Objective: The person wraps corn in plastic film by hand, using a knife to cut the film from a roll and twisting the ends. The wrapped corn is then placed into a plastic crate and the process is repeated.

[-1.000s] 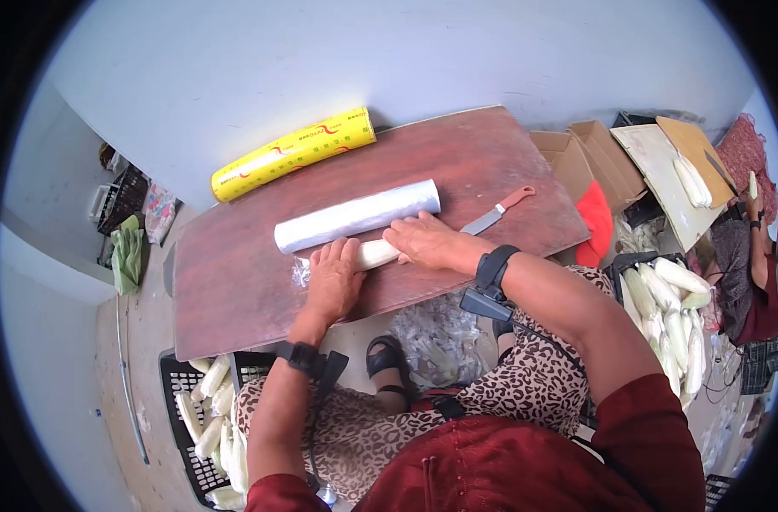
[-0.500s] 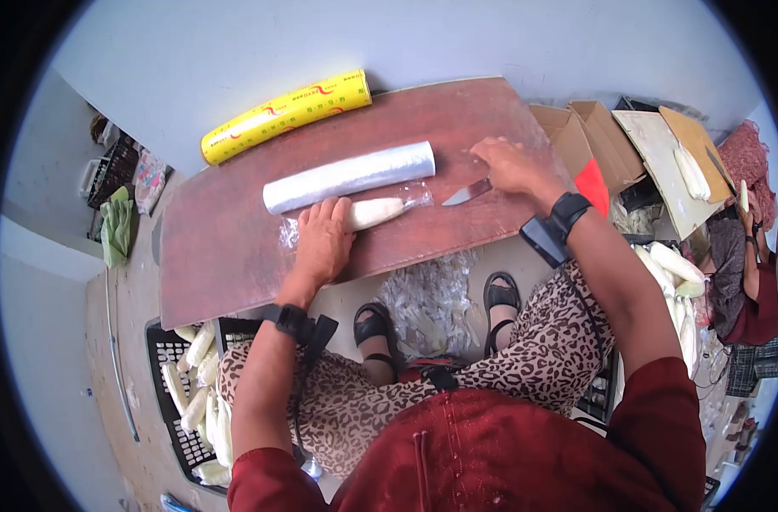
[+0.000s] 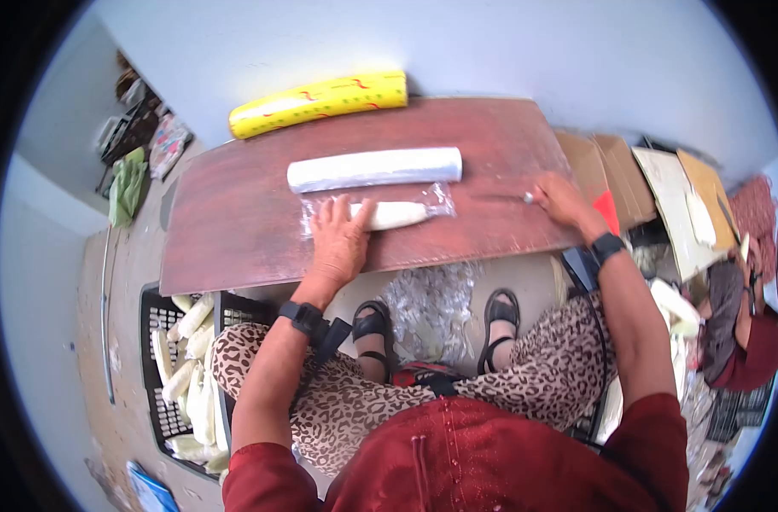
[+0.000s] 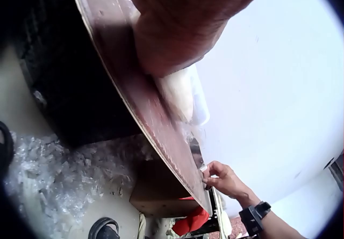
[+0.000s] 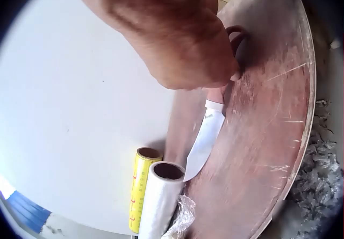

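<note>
A pale ear of corn [image 3: 395, 215] lies on a sheet of clear plastic wrap [image 3: 441, 199] near the table's front edge. My left hand [image 3: 338, 237] rests over its left end with the fingers spread, covering that part. At the right of the table my right hand [image 3: 565, 201] grips a knife by its reddish handle [image 5: 215, 94]. The knife's blade [image 5: 205, 140] points left, low over the tabletop, and looks blurred in the head view. Just behind the corn lies a roll of clear wrap [image 3: 374, 169].
A yellow printed roll [image 3: 319, 104] lies at the back of the reddish table [image 3: 227, 222], near the wall. A black crate [image 3: 156, 384] of corn stands at lower left. Cardboard boxes [image 3: 621, 175] stand right of the table. Crumpled plastic [image 3: 431, 307] covers the floor between the feet.
My right hand has left the corn, moved right and taken hold of the knife, which lay on the table. My left hand stays on the corn; its fingers are now more spread.
</note>
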The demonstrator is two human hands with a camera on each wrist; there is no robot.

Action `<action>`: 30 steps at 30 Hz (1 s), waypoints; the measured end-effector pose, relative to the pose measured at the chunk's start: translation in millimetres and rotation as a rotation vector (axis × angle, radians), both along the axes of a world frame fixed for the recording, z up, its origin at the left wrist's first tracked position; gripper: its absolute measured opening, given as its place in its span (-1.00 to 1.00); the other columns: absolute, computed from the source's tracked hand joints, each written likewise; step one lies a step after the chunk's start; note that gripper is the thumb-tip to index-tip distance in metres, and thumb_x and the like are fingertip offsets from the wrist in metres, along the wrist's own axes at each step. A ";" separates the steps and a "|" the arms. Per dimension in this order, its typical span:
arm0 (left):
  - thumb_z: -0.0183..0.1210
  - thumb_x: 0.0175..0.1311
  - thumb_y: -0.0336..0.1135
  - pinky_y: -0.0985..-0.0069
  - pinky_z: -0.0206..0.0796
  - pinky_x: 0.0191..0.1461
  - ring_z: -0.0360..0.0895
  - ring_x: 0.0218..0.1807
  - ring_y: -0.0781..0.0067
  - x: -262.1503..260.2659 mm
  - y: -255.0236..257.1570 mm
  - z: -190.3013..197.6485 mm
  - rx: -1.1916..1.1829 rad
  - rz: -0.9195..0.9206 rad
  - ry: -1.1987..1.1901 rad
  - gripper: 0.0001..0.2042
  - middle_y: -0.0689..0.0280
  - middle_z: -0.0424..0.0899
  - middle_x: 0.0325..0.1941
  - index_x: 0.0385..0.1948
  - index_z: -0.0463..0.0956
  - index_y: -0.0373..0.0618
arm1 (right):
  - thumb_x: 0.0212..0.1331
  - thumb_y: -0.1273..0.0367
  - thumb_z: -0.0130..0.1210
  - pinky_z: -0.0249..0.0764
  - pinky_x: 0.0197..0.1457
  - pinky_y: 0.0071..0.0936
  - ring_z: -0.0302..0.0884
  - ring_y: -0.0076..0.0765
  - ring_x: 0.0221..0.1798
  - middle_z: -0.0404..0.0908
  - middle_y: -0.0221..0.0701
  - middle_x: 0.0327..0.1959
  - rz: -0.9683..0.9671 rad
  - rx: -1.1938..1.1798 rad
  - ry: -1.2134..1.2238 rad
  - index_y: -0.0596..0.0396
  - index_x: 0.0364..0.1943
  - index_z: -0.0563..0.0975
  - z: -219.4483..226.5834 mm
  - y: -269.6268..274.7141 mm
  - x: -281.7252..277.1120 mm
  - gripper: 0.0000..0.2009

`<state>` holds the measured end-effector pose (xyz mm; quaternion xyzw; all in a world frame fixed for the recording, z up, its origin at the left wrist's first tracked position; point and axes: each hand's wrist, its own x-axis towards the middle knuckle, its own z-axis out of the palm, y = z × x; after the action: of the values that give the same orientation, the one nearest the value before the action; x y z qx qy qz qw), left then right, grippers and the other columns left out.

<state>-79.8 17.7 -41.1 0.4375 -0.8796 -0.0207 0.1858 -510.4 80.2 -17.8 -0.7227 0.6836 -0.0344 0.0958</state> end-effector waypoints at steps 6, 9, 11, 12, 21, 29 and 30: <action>0.19 0.11 -0.39 -0.12 -0.03 0.33 0.20 0.29 -0.13 3.7 6.8 7.4 0.053 0.060 -0.069 -0.43 0.00 0.26 0.29 0.23 0.31 0.28 | 0.06 0.61 0.07 0.43 -0.14 -0.28 0.52 -0.12 -0.24 0.55 -0.21 -0.38 -0.034 -0.210 -0.382 0.13 -0.31 0.39 43.3 5.5 21.1 -0.85; 0.17 0.13 -0.39 -0.17 -0.03 0.31 0.21 0.28 -0.10 5.7 7.8 9.5 0.049 0.041 -0.075 -0.43 0.01 0.26 0.28 0.23 0.30 0.30 | 0.08 0.60 0.07 0.44 -0.11 -0.33 0.55 -0.18 -0.22 0.56 -0.23 -0.35 0.039 -0.268 -0.427 0.15 -0.28 0.39 64.7 -7.6 80.7 -0.85; 0.16 0.13 -0.39 -0.19 -0.03 0.29 0.23 0.27 -0.09 6.7 8.9 12.5 0.076 0.044 -0.087 -0.43 0.03 0.26 0.29 0.24 0.30 0.31 | 0.12 0.56 0.07 0.43 -0.12 -0.34 0.52 -0.19 -0.26 0.54 -0.25 -0.35 0.158 -0.318 -0.478 0.15 -0.25 0.42 68.7 -15.9 122.6 -0.87; 0.16 0.14 -0.38 -0.19 -0.03 0.29 0.24 0.26 -0.08 7.2 8.9 13.6 0.090 0.043 -0.089 -0.42 0.04 0.26 0.29 0.25 0.30 0.31 | 0.14 0.55 0.06 0.44 -0.07 -0.31 0.55 -0.11 -0.19 0.57 -0.22 -0.30 0.210 -0.300 -0.525 0.16 -0.22 0.43 63.5 -25.2 138.6 -0.86; 0.16 0.16 -0.38 -0.15 0.14 0.20 0.33 0.18 -0.07 11.1 9.4 15.3 0.171 0.050 -0.058 -0.41 0.09 0.24 0.33 0.26 0.30 0.40 | 0.26 0.44 -0.03 0.45 -0.03 -0.09 0.51 0.11 -0.03 0.58 -0.12 -0.17 0.319 -0.186 -0.217 0.09 -0.15 0.45 28.1 -74.5 226.2 -0.87; 0.15 0.19 -0.39 -0.12 0.15 0.21 0.31 0.24 -0.08 10.3 9.0 33.0 0.326 0.048 -0.126 -0.37 0.08 0.16 0.40 0.31 0.24 0.47 | 0.33 0.23 -0.09 0.44 -0.09 -0.08 0.53 0.11 -0.09 0.58 -0.09 -0.20 0.378 -0.155 -0.204 0.05 -0.26 0.51 27.4 -86.2 248.6 -0.78; 0.15 0.19 -0.39 -0.12 0.14 0.22 0.30 0.26 -0.08 10.6 9.0 33.4 0.333 0.047 -0.132 -0.36 0.08 0.15 0.41 0.32 0.23 0.49 | 0.32 0.24 -0.08 0.44 -0.09 -0.08 0.53 0.11 -0.10 0.58 -0.09 -0.21 0.386 -0.166 -0.210 0.06 -0.26 0.51 27.1 -87.2 250.2 -0.78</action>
<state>-69.2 26.6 -7.7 0.4831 -0.8638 -0.1331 0.0530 -260.2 -7.0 9.2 -0.8379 0.5139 -0.1464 0.1114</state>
